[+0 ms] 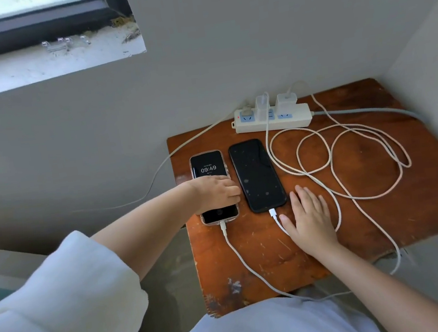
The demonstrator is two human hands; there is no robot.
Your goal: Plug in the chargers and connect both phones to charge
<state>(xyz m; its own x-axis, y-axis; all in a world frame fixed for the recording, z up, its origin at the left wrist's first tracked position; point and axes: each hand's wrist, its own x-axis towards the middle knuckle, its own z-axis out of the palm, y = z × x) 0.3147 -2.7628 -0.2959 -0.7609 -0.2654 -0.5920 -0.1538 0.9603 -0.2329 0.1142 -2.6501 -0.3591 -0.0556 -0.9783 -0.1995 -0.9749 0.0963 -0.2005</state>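
Two phones lie side by side on a brown wooden table (358, 231). The left phone (208, 167) has a clear case and a lit screen reading 09:49; a white cable (240, 257) is plugged into its bottom end. My left hand (217, 192) rests across its middle. The right phone (256, 172) has a dark screen, with a white plug (273, 212) in its bottom end. My right hand (311, 216) lies flat on the table just right of that plug, fingers spread, over the cable. Two white chargers (286, 102) sit in a white power strip (273, 120) at the back.
Loose white cable loops (354, 154) cover the right half of the table. A grey cord (371, 110) leaves the strip to the right, and another cord (157, 170) hangs off to the left. Walls close in behind and at the right; a window sill (48, 62) is at upper left.
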